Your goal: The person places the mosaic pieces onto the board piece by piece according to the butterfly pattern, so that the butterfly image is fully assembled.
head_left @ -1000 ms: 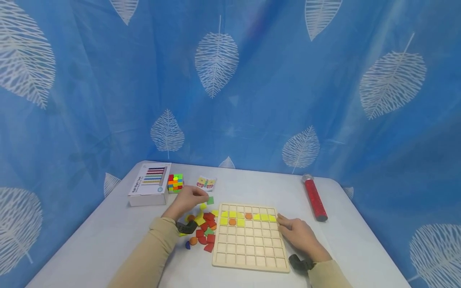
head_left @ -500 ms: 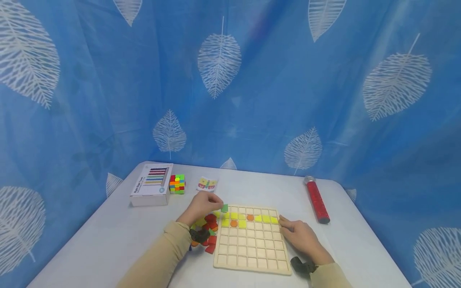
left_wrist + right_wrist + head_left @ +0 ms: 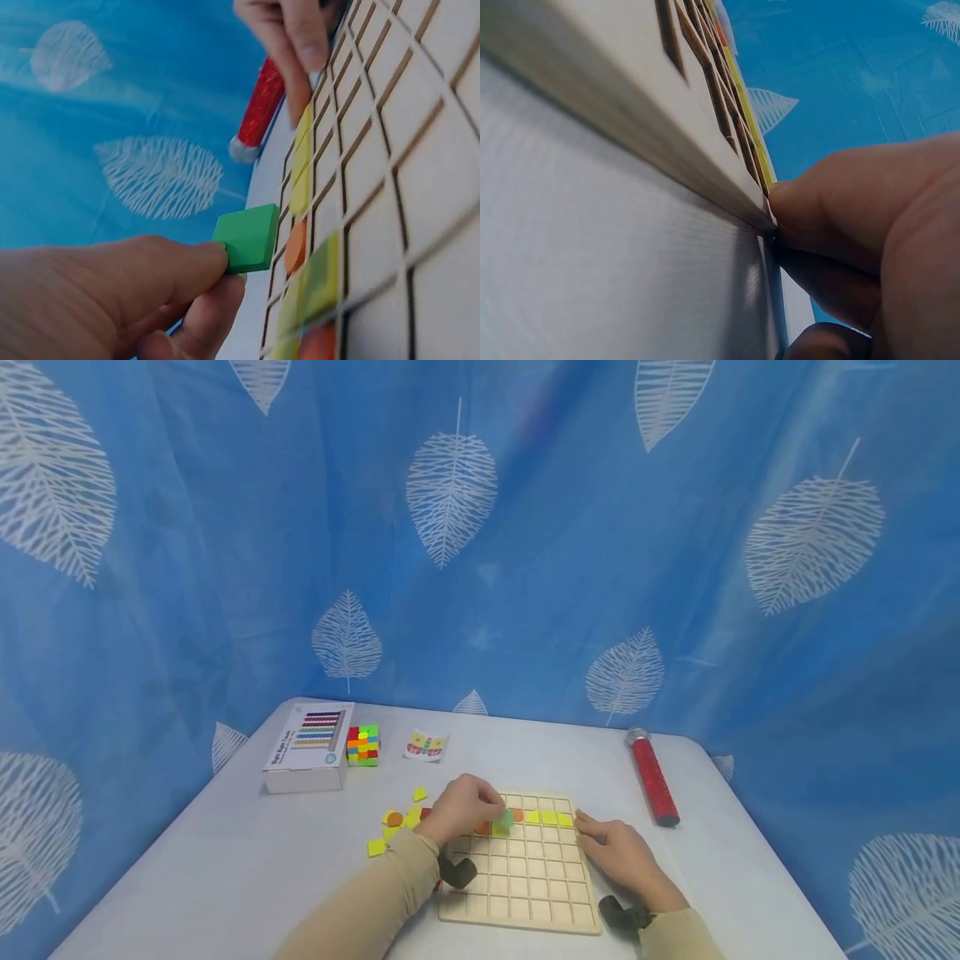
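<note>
My left hand (image 3: 463, 806) pinches a green square tile (image 3: 249, 236) between thumb and fingertips, above the upper rows of a wooden grid board (image 3: 519, 924). In the left wrist view the tile is tilted and close over the cells. Yellow tiles (image 3: 548, 817) and an orange round piece (image 3: 296, 248) sit in those rows, partly covered by the hand in the head view. My right hand (image 3: 621, 855) rests against the board's right edge, fingers fairly straight. Its fingertips (image 3: 786, 201) touch the rim in the right wrist view.
Loose yellow pieces (image 3: 377, 847) lie left of the board; the left arm hides others. Further back are a white box (image 3: 307, 750), a puzzle cube (image 3: 363, 746) and a picture card (image 3: 426, 745). A red microphone (image 3: 653, 779) lies at the right.
My left hand has carried the green tile from beyond the loose pieces rightward over the board, to the upper rows. My right hand has stayed at the board's right edge.
</note>
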A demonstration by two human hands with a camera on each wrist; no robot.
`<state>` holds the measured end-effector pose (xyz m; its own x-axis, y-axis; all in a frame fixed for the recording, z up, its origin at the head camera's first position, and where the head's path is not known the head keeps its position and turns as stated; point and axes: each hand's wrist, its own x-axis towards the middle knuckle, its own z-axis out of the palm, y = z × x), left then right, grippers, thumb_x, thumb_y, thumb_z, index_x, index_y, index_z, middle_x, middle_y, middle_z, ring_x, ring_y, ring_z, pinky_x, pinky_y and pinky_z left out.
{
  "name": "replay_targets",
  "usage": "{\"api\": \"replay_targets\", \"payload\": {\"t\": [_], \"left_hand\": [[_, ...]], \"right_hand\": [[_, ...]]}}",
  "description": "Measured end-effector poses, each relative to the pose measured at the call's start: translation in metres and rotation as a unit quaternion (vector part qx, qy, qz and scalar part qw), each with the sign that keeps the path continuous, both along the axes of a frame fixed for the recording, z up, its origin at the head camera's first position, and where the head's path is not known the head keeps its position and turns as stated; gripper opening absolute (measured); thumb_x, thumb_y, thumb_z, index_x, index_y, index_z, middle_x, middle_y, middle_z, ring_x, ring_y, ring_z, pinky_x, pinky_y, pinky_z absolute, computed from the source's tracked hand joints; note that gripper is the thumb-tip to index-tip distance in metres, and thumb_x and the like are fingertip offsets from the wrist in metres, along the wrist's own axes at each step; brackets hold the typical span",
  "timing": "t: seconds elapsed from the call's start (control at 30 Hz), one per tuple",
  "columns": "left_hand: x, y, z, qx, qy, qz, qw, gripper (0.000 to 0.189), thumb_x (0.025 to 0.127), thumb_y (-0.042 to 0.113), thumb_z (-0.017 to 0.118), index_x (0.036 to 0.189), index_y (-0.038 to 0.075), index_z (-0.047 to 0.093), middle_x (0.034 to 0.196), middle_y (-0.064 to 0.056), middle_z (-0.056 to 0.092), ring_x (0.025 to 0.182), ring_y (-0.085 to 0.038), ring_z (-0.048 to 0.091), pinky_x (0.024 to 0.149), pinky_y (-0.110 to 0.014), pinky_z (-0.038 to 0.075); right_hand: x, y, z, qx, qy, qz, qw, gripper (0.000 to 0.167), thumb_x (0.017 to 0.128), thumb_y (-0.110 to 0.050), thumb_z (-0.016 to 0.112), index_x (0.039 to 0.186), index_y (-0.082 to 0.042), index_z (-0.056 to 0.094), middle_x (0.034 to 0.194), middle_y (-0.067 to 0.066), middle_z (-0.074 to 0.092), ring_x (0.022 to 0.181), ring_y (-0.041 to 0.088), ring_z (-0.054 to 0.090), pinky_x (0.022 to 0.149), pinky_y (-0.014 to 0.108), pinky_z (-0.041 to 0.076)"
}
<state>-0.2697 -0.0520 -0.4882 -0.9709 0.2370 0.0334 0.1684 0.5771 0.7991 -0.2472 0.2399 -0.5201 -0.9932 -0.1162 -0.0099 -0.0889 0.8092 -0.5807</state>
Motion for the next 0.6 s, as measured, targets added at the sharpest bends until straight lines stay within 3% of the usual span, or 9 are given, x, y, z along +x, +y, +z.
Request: {"api": "replay_targets", "payload": {"t": [0.27,0.6], "left_hand": [[0.004,0.024,-0.007,-0.05,0.002,0.02,0.9985,0.011,0.089,0.027,0.079,0.08,0.023,0.075,0.08,0.011,0.069,0.076,-0.012,0.06,0.069,-0.035,0.049],[0.006,0.03,-0.008,-0.103,0.023,0.023,0.9941,0.009,0.087,0.029,0.08,0.082,0.023,0.077,0.081,0.012,0.068,0.073,-0.011,0.057,0.065,-0.032,0.046]], "right_hand": [[0.004,-0.001,0.0,0.002,-0.005,0.003,1.0,0.039,0.097,-0.024,0.067,0.134,-0.013,0.069,0.148,-0.001,0.059,0.141,0.034,0.051,0.114,0.058,0.039],[0.001,0.0,0.001,0.006,-0.005,-0.001,1.0,0.041,0.097,-0.025,0.067,0.136,-0.014,0.067,0.149,-0.002,0.058,0.142,0.033,0.05,0.114,0.057,0.039]]}}
